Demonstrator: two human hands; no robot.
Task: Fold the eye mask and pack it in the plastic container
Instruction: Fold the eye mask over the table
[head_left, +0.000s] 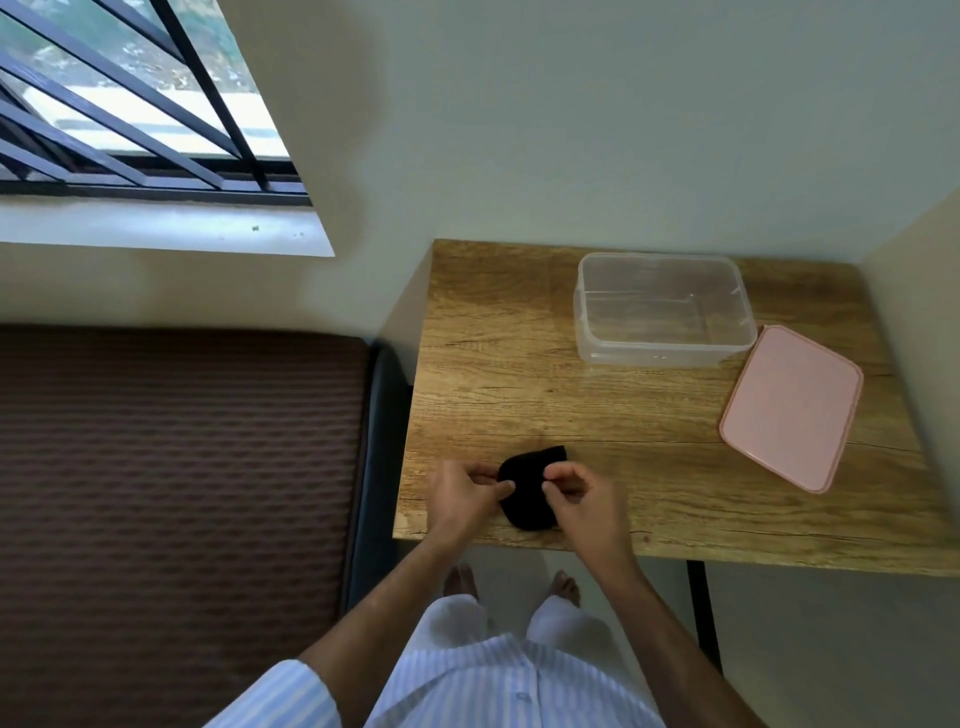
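A black eye mask (530, 480) lies folded into a small rounded shape near the front left edge of the wooden table (649, 415). My left hand (462, 493) pinches its left edge with thumb and forefinger. My right hand (576, 499) pinches its right side the same way and covers part of it. The clear plastic container (662, 309) stands open and empty at the back of the table, well away from both hands. Its pink lid (792, 408) lies flat to the container's right.
A brown striped mattress (171, 493) with a dark edge lies left of the table. A barred window (130, 104) is at the upper left. Walls close in behind the table and on its right. My feet (511, 582) stand on the floor below the table's front edge.
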